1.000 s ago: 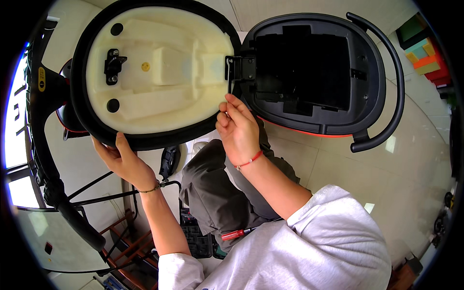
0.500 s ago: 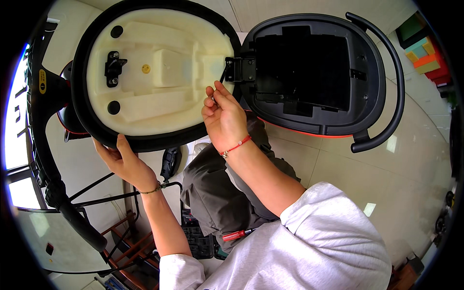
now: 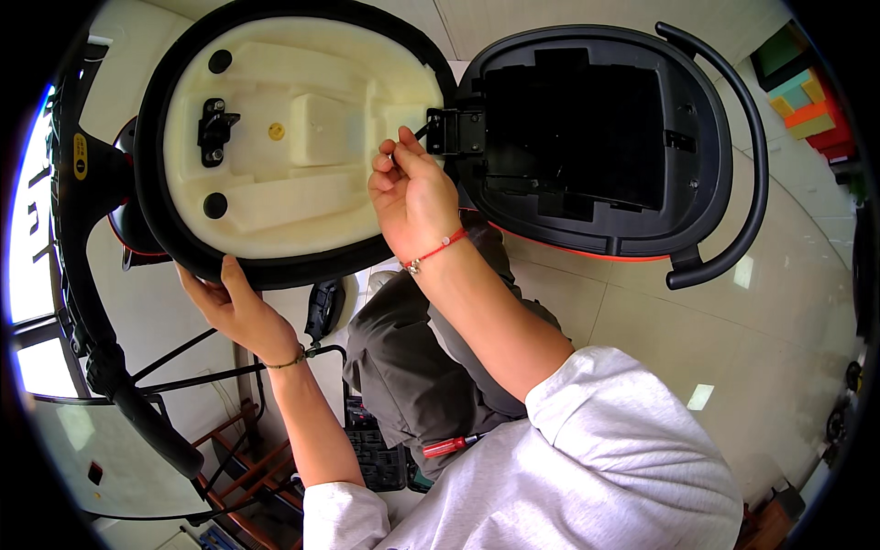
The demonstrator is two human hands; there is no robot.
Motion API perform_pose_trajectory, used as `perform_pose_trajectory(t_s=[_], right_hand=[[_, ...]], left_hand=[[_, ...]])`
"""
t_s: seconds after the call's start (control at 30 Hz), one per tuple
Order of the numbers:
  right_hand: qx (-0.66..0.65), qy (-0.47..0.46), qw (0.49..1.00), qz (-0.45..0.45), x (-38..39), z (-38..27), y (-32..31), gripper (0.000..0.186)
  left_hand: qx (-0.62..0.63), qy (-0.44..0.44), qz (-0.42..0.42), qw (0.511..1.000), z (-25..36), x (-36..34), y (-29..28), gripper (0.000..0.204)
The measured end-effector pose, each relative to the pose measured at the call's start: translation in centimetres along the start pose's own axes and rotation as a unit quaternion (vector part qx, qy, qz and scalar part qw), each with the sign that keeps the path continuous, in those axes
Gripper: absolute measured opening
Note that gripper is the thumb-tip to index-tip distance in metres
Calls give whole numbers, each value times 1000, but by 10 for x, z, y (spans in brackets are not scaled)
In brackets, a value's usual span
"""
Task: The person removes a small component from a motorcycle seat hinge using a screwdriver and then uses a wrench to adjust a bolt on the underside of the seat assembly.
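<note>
An upturned seat with a cream plastic base (image 3: 325, 215) and black padded rim lies at upper left, joined by a black metal hinge (image 3: 445, 131) to an open black compartment (image 3: 568, 137) on the right. My left hand (image 3: 229, 312) grips the seat's lower-left rim. My right hand (image 3: 412, 192) has curled fingers round a slim tool (image 3: 422, 134), apparently a hex key, angled up to the hinge and largely hidden by the fingers. A black bracket (image 3: 215, 133) with bolts sits on the base's left side.
A black handlebar (image 3: 156, 431) runs down the left. Below are my knees (image 3: 394, 357), a red screwdriver (image 3: 445, 445) and a black tool case (image 3: 371, 454). A loose black part (image 3: 325, 307) lies beneath the seat. Colored boxes (image 3: 807, 110) stand at upper right on the tiled floor (image 3: 660, 348).
My right hand has moved up and left, swinging the tool from upright to slanted at the hinge. My left hand stays on the seat rim.
</note>
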State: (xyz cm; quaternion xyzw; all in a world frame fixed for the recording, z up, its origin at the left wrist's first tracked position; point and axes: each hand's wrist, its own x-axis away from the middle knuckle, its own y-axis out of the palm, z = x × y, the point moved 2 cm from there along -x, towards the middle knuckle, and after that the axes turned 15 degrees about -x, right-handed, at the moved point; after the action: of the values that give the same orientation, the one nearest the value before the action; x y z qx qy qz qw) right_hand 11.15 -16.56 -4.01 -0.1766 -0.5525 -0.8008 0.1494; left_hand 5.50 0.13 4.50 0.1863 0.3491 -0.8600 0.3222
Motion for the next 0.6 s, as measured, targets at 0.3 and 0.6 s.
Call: perform_pose_trajectory(t_s=[0.3,0.6], right_hand=[[-70,-10,997,20,-23,5,33,18],[80,-6,995,66,2,-27,-53,20]], left_hand=[[-1,-13,1,1000,2,0,0,50],[1,-15,7,1000,3,0,2,50]])
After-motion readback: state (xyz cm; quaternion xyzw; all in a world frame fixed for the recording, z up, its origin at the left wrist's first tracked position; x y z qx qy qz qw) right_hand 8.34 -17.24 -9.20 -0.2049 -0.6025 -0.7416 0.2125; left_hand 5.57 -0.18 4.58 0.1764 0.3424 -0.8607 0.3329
